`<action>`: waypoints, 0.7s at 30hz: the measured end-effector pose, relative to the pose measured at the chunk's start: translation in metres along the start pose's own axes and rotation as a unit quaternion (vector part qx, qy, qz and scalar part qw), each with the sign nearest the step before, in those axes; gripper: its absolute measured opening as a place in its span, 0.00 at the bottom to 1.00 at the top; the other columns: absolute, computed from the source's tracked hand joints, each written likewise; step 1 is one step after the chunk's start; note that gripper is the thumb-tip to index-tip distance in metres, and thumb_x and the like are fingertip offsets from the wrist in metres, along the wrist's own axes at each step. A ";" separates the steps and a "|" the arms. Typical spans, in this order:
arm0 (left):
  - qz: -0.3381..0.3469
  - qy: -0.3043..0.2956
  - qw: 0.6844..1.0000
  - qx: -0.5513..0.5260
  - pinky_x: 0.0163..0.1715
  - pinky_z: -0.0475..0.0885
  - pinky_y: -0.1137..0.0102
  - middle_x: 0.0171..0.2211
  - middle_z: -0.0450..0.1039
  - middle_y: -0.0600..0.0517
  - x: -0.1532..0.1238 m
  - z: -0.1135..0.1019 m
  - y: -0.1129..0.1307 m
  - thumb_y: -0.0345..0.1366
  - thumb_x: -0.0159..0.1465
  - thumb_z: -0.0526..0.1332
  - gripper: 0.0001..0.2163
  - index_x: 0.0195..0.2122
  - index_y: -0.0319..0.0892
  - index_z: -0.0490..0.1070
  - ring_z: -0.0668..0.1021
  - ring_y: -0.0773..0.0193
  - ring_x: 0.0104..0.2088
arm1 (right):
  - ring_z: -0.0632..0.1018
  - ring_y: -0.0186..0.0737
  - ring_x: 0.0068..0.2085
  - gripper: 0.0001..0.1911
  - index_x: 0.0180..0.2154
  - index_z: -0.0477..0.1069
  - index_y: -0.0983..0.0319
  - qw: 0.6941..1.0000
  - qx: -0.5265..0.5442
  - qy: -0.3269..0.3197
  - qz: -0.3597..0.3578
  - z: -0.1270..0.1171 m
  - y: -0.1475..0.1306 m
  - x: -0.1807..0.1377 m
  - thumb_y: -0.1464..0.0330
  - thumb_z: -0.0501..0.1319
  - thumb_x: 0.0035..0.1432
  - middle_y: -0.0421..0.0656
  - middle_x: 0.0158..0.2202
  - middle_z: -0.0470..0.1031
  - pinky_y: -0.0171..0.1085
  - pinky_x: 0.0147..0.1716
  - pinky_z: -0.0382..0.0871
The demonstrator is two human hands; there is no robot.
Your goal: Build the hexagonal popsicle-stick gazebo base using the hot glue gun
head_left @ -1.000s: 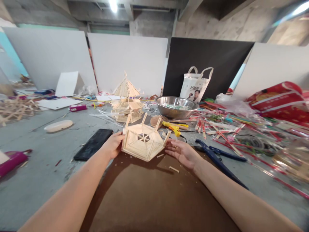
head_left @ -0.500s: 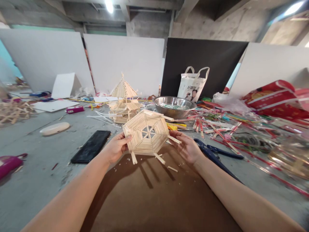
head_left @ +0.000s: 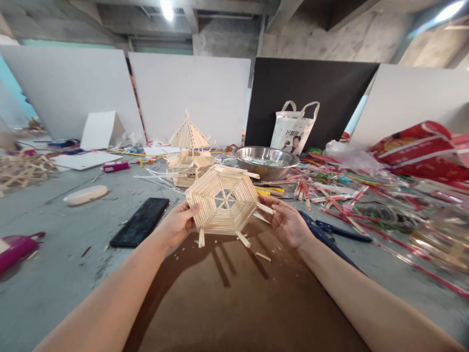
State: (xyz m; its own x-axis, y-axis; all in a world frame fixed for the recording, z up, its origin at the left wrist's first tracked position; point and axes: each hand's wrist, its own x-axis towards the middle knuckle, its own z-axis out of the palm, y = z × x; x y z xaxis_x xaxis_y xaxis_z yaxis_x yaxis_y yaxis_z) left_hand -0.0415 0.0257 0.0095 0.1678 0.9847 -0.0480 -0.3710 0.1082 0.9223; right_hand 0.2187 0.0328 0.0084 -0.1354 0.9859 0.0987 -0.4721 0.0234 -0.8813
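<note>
A flat wooden-stick roof panel [head_left: 210, 215], many-sided with a spoked opening in its middle, is held up above the brown board [head_left: 238, 298]. My left hand [head_left: 179, 224] pinches its left edge between thumb and fingers. On the other side, my right hand [head_left: 287, 222] grips a short stick end that juts from the panel's right edge. More stick ends stick out along the lower rim. Behind the panel stands a stick-built pavilion model [head_left: 188, 139] with a pointed roof; the panel hides part of its base.
A black phone [head_left: 139, 222] and a white oval case [head_left: 85, 195] lie to the left. Blue-handled pliers [head_left: 330, 234] rest right of my right hand. Further back are a metal bowl [head_left: 266, 171], a white bag [head_left: 293, 129] and scattered red-and-white wrappers [head_left: 339, 195].
The panel has turned very slightly in my hands, its lower stick ends shifting a little. Both hands keep their hold, and the view has moved slightly.
</note>
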 end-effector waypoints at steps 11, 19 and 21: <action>-0.036 0.037 0.998 -0.019 0.20 0.68 0.73 0.21 0.73 0.54 0.001 0.002 0.000 0.29 0.52 0.60 0.04 0.29 0.39 0.69 0.74 0.66 0.20 | 0.71 0.38 0.46 0.09 0.31 0.71 0.60 1.000 -0.023 0.009 0.013 -0.003 0.000 0.000 0.72 0.55 0.46 0.40 0.39 0.74 0.42 0.49 0.61; -0.044 0.076 0.996 -0.031 0.22 0.71 0.73 0.26 0.75 0.49 0.011 -0.009 -0.006 0.28 0.53 0.58 0.05 0.32 0.36 0.70 0.76 0.64 0.25 | 0.69 0.37 0.48 0.10 0.33 0.71 0.61 0.999 -0.011 0.015 0.034 0.003 -0.004 -0.003 0.72 0.54 0.46 0.42 0.45 0.71 0.40 0.49 0.60; -0.043 0.072 0.996 -0.035 0.22 0.71 0.72 0.26 0.75 0.49 0.010 -0.008 -0.005 0.29 0.53 0.59 0.06 0.32 0.35 0.70 0.76 0.63 0.24 | 0.69 0.37 0.48 0.10 0.33 0.71 0.61 0.999 -0.013 0.013 0.034 0.003 -0.003 -0.004 0.71 0.54 0.47 0.42 0.45 0.71 0.40 0.49 0.60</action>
State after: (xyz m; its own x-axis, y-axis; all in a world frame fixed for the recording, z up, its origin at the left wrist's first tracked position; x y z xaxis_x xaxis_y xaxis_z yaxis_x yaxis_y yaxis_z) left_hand -0.0454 0.0360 0.0016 0.0711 0.9803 -0.1842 -0.4252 0.1968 0.8834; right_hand 0.2180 0.0287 0.0123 -0.1433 0.9893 0.0264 -0.4399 -0.0398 -0.8972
